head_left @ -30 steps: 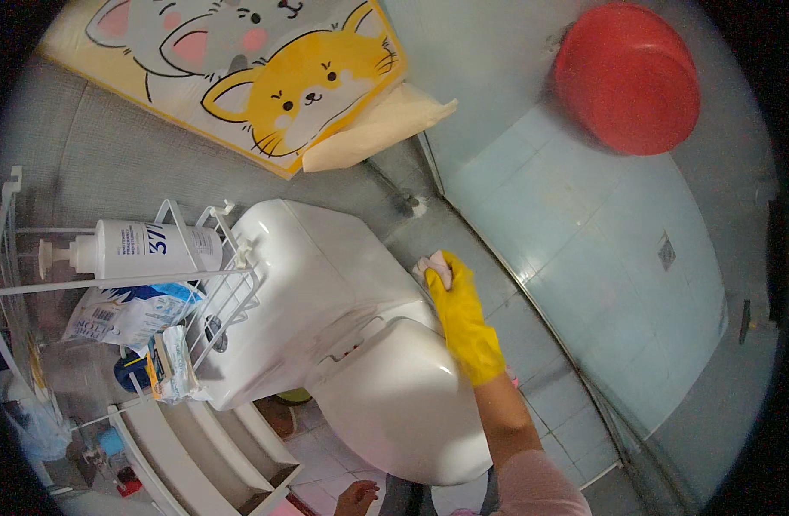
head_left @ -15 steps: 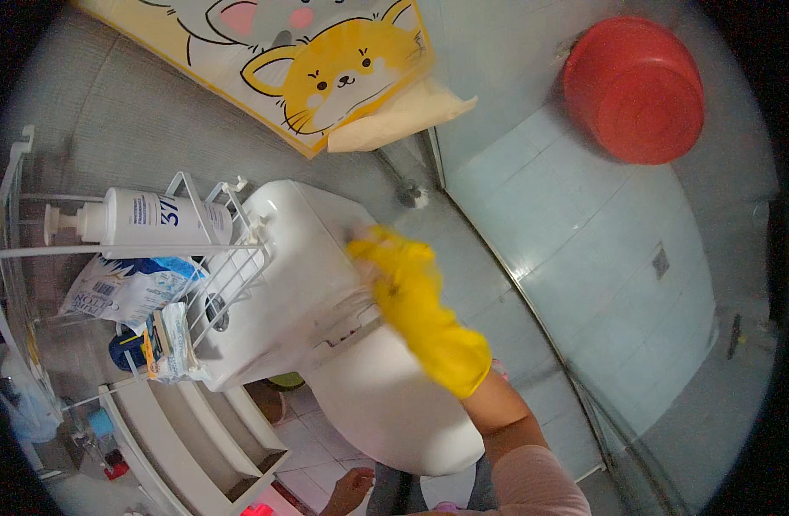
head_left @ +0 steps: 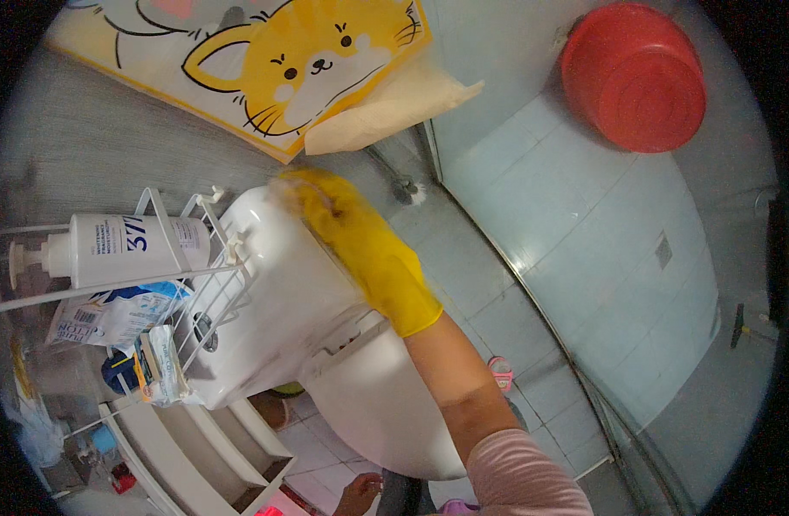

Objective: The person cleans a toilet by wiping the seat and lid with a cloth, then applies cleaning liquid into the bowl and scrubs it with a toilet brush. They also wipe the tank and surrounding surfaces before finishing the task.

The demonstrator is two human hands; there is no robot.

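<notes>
A yellow rubber glove covers my right hand (head_left: 347,232), which presses on the far right edge of the white toilet tank (head_left: 278,267). Its fingers are bent over that edge and blurred; whatever is under them is hidden. My bare left hand (head_left: 360,494) is low at the bottom edge, beside my leg, with its fingers curled in and nothing visible in them. Below the tank the closed white toilet lid (head_left: 386,413) shows, partly behind my right forearm.
A white wire rack (head_left: 166,232) on the tank's left holds a pump bottle (head_left: 141,249) and soft packs (head_left: 119,314). Pale drawers (head_left: 192,439) stand lower left. A toilet brush (head_left: 405,189) is behind the tank. Beyond a glass partition sits a red basin (head_left: 635,77).
My gloved right hand has slid up and left along the tank's edge toward its far corner. The view has shifted slightly. My left hand stays low.
</notes>
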